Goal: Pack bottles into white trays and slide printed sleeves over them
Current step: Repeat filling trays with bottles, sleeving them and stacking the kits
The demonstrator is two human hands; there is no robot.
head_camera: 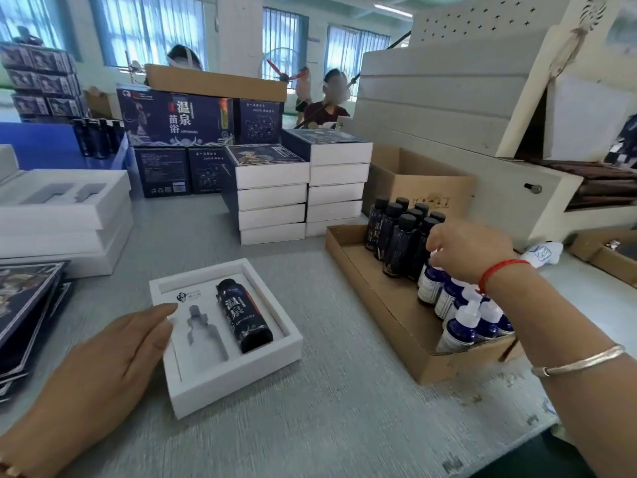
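White tray (193,391) lies on the grey table (344,426) in front of me, turned a little askew. A dark bottle (244,315) with a black cap lies flat in its right-hand slot; the bottle-shaped slot (206,331) beside it is unfilled. My left hand (113,360) rests palm down at the tray's left edge, fingers straight and together, fingertips touching the rim near its upper left corner.

My right arm stretches out over the shallow cardboard box (382,298) to the right of the tray, the wrist bent down, a red string (499,270) round the wrist and a silver bangle (579,360) further up the forearm. My right hand (465,250) has its fingers curled down onto the white top of a small blue bottle (429,284) at the head of the row of blue bottles (475,322); whether I actually grip it I cannot tell. Just behind my hand, upright dark bottles (400,236) stand clustered in the same box.

Sleeved boxes (303,188) sit in two stacks beyond the tray, spare white trays (65,215) pile at far left, and printed sleeves (27,305) lie flat near my left hand.
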